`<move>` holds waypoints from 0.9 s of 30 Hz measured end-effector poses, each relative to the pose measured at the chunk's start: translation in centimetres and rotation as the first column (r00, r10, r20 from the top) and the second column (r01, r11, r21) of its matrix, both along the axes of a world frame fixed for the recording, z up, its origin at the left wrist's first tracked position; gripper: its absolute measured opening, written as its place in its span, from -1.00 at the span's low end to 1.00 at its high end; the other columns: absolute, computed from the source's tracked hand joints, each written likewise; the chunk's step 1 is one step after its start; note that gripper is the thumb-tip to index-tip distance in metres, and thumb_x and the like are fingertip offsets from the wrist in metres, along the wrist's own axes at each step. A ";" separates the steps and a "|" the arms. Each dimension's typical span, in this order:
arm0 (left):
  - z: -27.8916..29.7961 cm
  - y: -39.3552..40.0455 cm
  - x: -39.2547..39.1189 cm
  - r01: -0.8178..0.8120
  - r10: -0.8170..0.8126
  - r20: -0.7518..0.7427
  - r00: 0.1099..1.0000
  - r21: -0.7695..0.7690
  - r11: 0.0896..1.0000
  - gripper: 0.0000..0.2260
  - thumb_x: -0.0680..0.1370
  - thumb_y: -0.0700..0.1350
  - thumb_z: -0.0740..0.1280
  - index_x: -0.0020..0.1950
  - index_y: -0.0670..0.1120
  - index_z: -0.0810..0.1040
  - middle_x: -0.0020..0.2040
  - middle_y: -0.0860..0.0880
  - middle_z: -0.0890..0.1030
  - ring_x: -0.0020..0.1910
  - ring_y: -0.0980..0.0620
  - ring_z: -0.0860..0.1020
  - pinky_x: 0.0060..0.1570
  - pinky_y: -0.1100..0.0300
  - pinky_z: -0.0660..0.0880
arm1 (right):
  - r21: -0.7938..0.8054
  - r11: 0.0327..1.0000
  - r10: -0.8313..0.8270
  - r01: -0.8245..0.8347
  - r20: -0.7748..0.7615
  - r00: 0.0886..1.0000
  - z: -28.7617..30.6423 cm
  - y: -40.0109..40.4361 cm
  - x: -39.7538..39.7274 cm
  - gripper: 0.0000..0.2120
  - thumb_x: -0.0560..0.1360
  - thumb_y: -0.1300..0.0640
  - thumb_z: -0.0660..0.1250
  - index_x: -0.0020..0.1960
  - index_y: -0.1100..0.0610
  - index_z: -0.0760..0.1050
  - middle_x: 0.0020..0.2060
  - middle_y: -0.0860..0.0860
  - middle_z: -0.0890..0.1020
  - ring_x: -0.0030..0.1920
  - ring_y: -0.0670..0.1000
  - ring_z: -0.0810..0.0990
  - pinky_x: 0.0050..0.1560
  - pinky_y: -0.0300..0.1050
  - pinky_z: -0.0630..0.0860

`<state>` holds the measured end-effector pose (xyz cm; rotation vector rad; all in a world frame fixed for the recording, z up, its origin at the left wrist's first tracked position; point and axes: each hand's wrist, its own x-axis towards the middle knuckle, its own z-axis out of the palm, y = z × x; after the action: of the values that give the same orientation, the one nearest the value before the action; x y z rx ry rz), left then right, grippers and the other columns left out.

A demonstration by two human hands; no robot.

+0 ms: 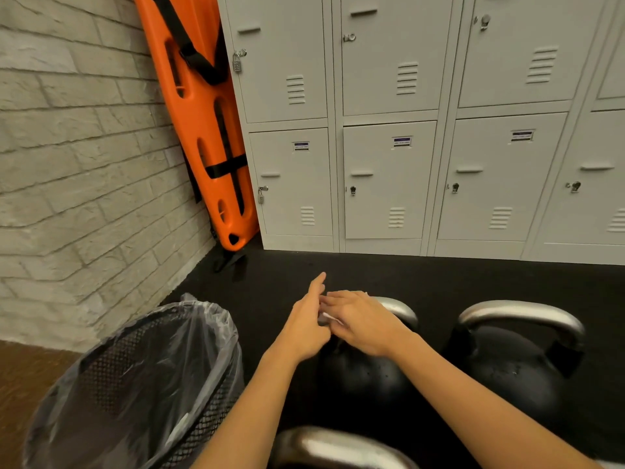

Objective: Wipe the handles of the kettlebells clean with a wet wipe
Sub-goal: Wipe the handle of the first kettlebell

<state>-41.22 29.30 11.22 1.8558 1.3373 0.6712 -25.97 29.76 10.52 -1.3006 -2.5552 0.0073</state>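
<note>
— Three kettlebells show on the black floor; how do they lie?

— Nearest, at the bottom edge, only a steel handle [341,448] shows. Beyond it sits the middle kettlebell [362,377], black-bodied, and to its right a second black kettlebell [514,363] with a bare steel handle arching over it.

— And the hands?

— Both forearms reach forward over the middle kettlebell. The left hand [306,324] is turned on edge, index finger pointing straight ahead, the other fingers curled in. The right hand [358,321] lies palm-down over that kettlebell's handle [400,308], fingers loosely curved. A scrap of white wet wipe [330,318] peeks out between the two hands; which hand pinches it, I cannot tell.

— What lies around?

— Left of the arms stands a black mesh waste bin [142,394] lined with a clear bag. Farther off, an orange spine board [206,130] leans in the corner between a pale brick wall [74,170] and grey lockers [422,130].
</note>
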 end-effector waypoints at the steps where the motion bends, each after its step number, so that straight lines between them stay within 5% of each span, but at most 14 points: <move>1: 0.2 0.1 0.4 0.028 -0.028 -0.013 1.000 0.018 0.999 -0.14 0.46 -0.41 0.32 0.56 0.11 -0.06 0.51 -0.05 0.24 0.35 0.08 0.38 0.23 0.23 0.38 | 0.051 0.998 -0.019 0.019 -0.015 1.000 0.1 -0.1 0.3 -0.67 0.62 0.02 0.15 0.33 0.00 0.51 0.37 -0.06 0.50 0.43 -0.04 0.35 0.43 -0.03 0.18; 6: -0.1 0.2 2.0 0.128 -0.109 -0.176 0.978 0.100 0.987 -0.16 0.47 -0.38 0.32 0.55 0.15 -0.03 0.54 0.00 0.20 0.48 -0.03 0.25 0.41 0.01 0.30 | 0.311 0.938 -0.127 0.151 -0.096 0.987 -0.2 -1.7 2.2 -0.79 0.51 -0.10 0.31 -0.04 -0.04 0.67 -0.01 -0.16 0.66 0.03 -0.04 0.51 0.12 -0.03 0.37; 11: -0.4 0.3 3.6 0.251 -0.106 -0.424 0.900 0.302 0.920 -0.43 0.55 -0.23 0.27 0.51 0.02 0.17 0.46 0.02 0.32 0.42 0.07 0.31 0.42 0.08 0.29 | 0.095 0.964 -0.195 0.247 -0.378 0.905 -0.3 -2.7 3.5 -0.81 0.49 -0.07 0.34 0.02 -0.06 0.65 0.04 -0.19 0.64 0.05 -0.16 0.48 0.18 -0.13 0.34; 16: -0.7 0.5 5.2 0.305 0.001 -0.652 0.758 0.356 0.883 -0.36 0.59 -0.07 0.25 0.56 -0.06 -0.02 0.46 -0.04 0.28 0.41 0.01 0.29 0.43 0.09 0.25 | -0.115 0.887 -0.388 0.447 -0.710 0.588 -0.7 -3.3 5.6 -0.71 0.40 0.09 0.42 0.12 -0.06 0.59 0.05 -0.16 0.61 0.11 -0.16 0.49 0.22 -0.15 0.39; 21: -0.2 1.0 6.9 0.319 0.055 -0.794 0.606 0.306 0.897 -0.41 0.60 -0.12 0.19 0.55 -0.15 -0.02 0.46 -0.12 0.27 0.38 -0.07 0.31 0.41 0.06 0.24 | -0.447 0.771 -0.621 0.455 -0.688 0.377 -1.4 -3.1 6.4 -0.42 0.37 0.40 0.38 0.33 0.04 0.42 0.25 -0.01 0.53 0.28 -0.04 0.47 0.26 -0.16 0.43; 27: -0.3 0.8 8.7 0.336 0.080 -0.823 0.563 0.315 0.888 -0.46 0.57 -0.15 0.22 0.51 -0.15 0.11 0.43 -0.12 0.31 0.38 -0.09 0.32 0.44 0.04 0.19 | -0.554 0.722 -0.689 0.415 -0.633 0.354 -3.1 -3.8 6.0 -0.34 0.38 0.35 0.39 0.44 0.09 0.32 0.31 0.06 0.51 0.31 0.04 0.48 0.32 -0.09 0.44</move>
<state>-32.48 30.15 10.97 2.8284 1.6528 -0.0680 -19.93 25.92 7.43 -1.6954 -1.2340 0.7248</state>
